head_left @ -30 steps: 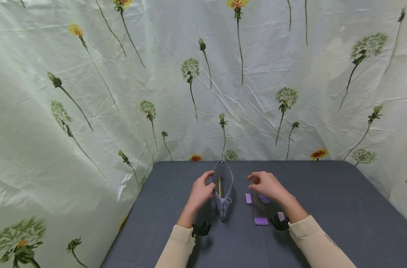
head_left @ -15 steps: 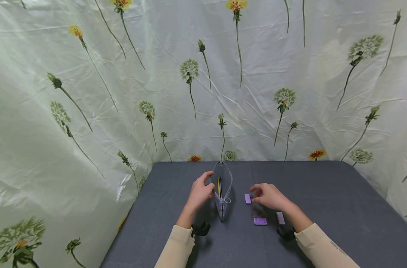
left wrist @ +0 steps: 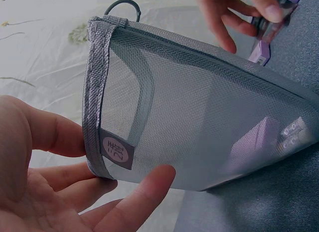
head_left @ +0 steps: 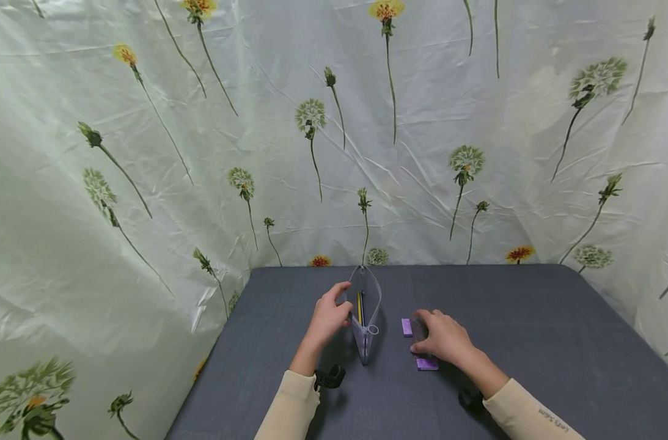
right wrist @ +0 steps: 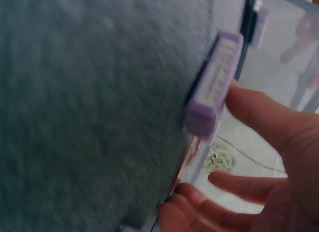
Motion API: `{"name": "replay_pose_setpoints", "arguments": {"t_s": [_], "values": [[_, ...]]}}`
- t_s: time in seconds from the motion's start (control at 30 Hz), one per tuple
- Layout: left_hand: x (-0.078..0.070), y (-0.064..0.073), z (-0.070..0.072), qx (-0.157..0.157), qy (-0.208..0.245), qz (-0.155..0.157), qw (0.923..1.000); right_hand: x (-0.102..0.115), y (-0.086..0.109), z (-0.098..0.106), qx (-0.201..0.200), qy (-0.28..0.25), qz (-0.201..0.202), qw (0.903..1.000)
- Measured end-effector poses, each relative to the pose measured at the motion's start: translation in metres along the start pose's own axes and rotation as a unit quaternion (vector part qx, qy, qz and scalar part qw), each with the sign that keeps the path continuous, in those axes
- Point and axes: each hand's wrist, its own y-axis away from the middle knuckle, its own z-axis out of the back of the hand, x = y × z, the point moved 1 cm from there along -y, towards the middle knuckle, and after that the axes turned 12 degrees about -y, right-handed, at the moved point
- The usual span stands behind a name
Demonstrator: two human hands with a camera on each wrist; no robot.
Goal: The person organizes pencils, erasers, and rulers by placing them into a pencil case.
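My left hand (head_left: pixel 334 313) holds the rim of a grey mesh zip pouch (left wrist: pixel 169 102), thumb on one side and fingers on the other. The pouch stands upright with its mouth spread. Inside it are a yellow pencil-like stick (head_left: pixel 360 307) and a purple block (left wrist: pixel 255 142) seen through the mesh. To the right, my right hand (head_left: pixel 446 337) reaches down with thumb and fingers spanning a clear flat piece (head_left: pixel 420 330) with reddish marks. A purple block with a white label (right wrist: pixel 217 82) stands beside the thumb in the right wrist view.
Purple blocks lie around the right hand: one at its left (head_left: pixel 407 327) and one at the near side (head_left: pixel 427 365). The dark grey table (head_left: pixel 289 293) ends at a white flower-printed curtain (head_left: pixel 289 153). A ring pull (head_left: pixel 373 329) hangs at the pouch's near end.
My right hand has come down and toward me onto the clear flat piece, its thumb now at the near end. It now hides the purple block on the right. The left hand stays put.
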Motion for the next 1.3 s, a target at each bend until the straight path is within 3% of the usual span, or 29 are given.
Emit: {"name": "replay_pose_setpoints", "arguments": {"t_s": [0.13, 0.4, 0.83, 0.97, 1.3], "values": [[0.000, 0.000, 0.000, -0.002, -0.003, 0.000, 1.0000, -0.001, 0.001, -0.004, -0.007, 0.014, -0.016, 0.9998], [0.001, 0.000, 0.000, -0.006, -0.012, -0.001, 0.9999, -0.004, -0.005, -0.003, -0.002, -0.014, -0.010, 0.9999], [-0.003, 0.002, 0.001, -0.004, -0.004, -0.002, 1.0000, -0.008, -0.008, 0.004, -0.044, -0.108, -0.003, 0.9931], [-0.003, 0.001, 0.001, -0.006, -0.010, -0.004, 0.9999, -0.008, -0.010, 0.010, -0.041, -0.133, 0.010, 0.9902], [-0.003, 0.003, 0.002, -0.005, -0.005, -0.010, 0.9999, -0.006, -0.009, 0.027, -0.030, -0.191, -0.007, 0.9810]]}}
